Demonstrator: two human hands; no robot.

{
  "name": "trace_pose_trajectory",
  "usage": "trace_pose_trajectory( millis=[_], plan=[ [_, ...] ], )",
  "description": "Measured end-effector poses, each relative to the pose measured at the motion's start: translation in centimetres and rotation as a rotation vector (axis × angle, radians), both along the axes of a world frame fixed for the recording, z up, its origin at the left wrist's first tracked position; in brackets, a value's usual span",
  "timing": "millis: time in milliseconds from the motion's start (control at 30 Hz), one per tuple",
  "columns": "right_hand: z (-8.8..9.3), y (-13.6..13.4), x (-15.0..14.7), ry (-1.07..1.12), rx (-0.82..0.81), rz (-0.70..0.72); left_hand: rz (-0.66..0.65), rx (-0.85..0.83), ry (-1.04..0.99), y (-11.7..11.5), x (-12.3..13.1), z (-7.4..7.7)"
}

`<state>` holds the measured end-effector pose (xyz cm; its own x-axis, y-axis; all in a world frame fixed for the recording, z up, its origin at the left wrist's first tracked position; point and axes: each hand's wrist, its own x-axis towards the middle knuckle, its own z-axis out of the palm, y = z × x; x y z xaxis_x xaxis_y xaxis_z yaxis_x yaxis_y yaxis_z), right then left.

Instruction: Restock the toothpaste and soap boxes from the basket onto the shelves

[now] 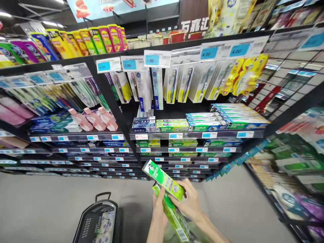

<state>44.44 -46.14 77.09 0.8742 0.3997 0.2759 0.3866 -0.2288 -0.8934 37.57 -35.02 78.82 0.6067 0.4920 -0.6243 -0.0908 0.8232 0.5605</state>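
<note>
Two green Darlie toothpaste boxes are in my hands, low in the head view, in front of the shelves. My right hand is closed round the near end of the upper toothpaste box, which slants up to the left with its printed face showing. My left hand grips the lower toothpaste box, its thumb on top. The lower box lies partly under the upper one, and its barcode end points down toward me. Some of my fingers are hidden behind the boxes.
A black shopping basket with a handle and packs inside stands on the floor at lower left. Ahead, a shelf carries stacked toothpaste boxes beneath hanging toothbrushes. Another rack of bagged goods borders the right side.
</note>
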Motion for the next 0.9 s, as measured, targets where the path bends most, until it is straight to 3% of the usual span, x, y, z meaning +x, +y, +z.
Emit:
trace_pose_trajectory(
  millis=[133,300,433,600,700,767,900],
  plan=[
    [0.6,-0.6,1.5,-0.310,0.015,0.018,0.051,0.016,0.000,0.9,0.0,0.6],
    [1.5,0.1,3.0,-0.427,-0.010,0.036,0.089,0.041,0.018,2.0,0.4,1.5],
    [2.3,0.7,4.3,-0.452,-0.056,0.219,0.081,0.007,0.014,2.9,0.5,1.1],
    [2.8,1.2,5.3,-0.197,-0.240,0.414,0.018,0.019,0.001,4.4,0.6,-0.5],
    [2.5,2.1,5.6,0.071,-0.314,0.395,-0.030,-0.019,-0.012,6.0,0.4,-1.0],
    [2.2,3.0,5.8,0.231,-0.241,0.406,-0.069,-0.056,-0.072,7.2,0.3,-1.1],
    [2.1,4.7,6.3,0.471,0.020,0.559,-0.121,-0.100,-0.280,9.0,0.0,-1.1]
  ],
)
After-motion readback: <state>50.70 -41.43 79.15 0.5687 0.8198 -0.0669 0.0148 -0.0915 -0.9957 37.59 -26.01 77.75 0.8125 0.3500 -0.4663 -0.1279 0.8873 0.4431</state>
